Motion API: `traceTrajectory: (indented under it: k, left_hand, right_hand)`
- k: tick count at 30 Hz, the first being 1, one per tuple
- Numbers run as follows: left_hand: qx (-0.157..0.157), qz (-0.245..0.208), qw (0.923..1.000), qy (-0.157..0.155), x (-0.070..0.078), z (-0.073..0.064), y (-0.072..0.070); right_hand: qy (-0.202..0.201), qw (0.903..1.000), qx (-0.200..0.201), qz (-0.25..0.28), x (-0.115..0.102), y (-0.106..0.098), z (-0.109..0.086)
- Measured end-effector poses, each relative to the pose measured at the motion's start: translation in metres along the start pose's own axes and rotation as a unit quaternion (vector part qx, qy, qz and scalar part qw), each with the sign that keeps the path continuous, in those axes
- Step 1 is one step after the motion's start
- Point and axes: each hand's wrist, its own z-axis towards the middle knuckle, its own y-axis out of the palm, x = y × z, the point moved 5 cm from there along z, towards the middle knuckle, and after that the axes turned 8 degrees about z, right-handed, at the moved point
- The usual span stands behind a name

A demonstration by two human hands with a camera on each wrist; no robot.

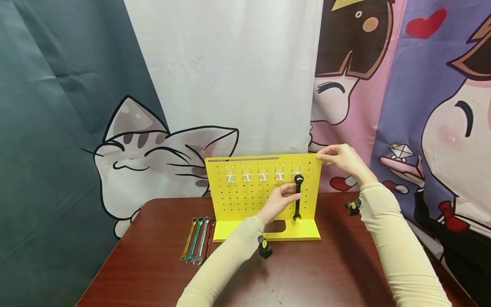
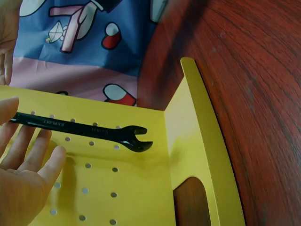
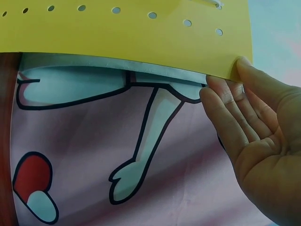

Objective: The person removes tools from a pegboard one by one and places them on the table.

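My left hand (image 1: pixel 277 201) pinches a black combination wrench (image 1: pixel 297 205) by its shaft, in front of a yellow pegboard stand (image 1: pixel 310 200). The wrench hangs upright, its ring end up at the rightmost wire hook (image 1: pixel 294 169); whether the ring is on that hook I cannot tell. In the left wrist view the wrench's open jaw end (image 2: pixel 134 138) points toward the stand's base, with fingers behind the shaft. Meanwhile my right hand (image 1: pixel 345 161) grips the board's upper right corner; the right wrist view shows the thumb (image 3: pixel 263 80) on the front and fingers behind.
Left of the stand, several coloured wrenches (image 1: pixel 201 241) lie side by side on the dark red wooden table (image 1: pixel 161 230). More wire hooks (image 1: pixel 246 174) line the upper board. Cartoon-printed curtains (image 1: pixel 230 85) hang right behind the table.
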Motion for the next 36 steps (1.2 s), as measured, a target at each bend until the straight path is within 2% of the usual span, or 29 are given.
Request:
traceTrajectory:
  k: [8, 11, 15, 29, 36]
  left_hand:
    - [0.037, -0.046, 0.9982, 0.004, -0.001, 0.003, 0.005]
    - [0.037, -0.072, 0.9965, 0.017, -0.002, 0.001, 0.009]
    - [0.037, -0.080, 0.9956, 0.032, -0.004, -0.001, 0.013]
    - [0.048, -0.075, 0.9955, 0.034, -0.006, 0.000, 0.018]
    - [0.055, -0.059, 0.9957, 0.046, -0.004, 0.002, 0.017]
  right_hand:
    - [0.000, 1.0000, 0.001, 0.006, 0.001, 0.001, 0.001]
    - [0.000, 1.0000, 0.003, 0.006, 0.003, 0.002, 0.000]
    - [-0.004, 0.9999, 0.000, 0.011, 0.004, 0.002, 0.000]
    - [0.000, 0.9999, -0.002, 0.010, 0.002, -0.002, -0.003]
    - [-0.001, 0.9999, 0.002, 0.011, 0.003, -0.001, -0.001]
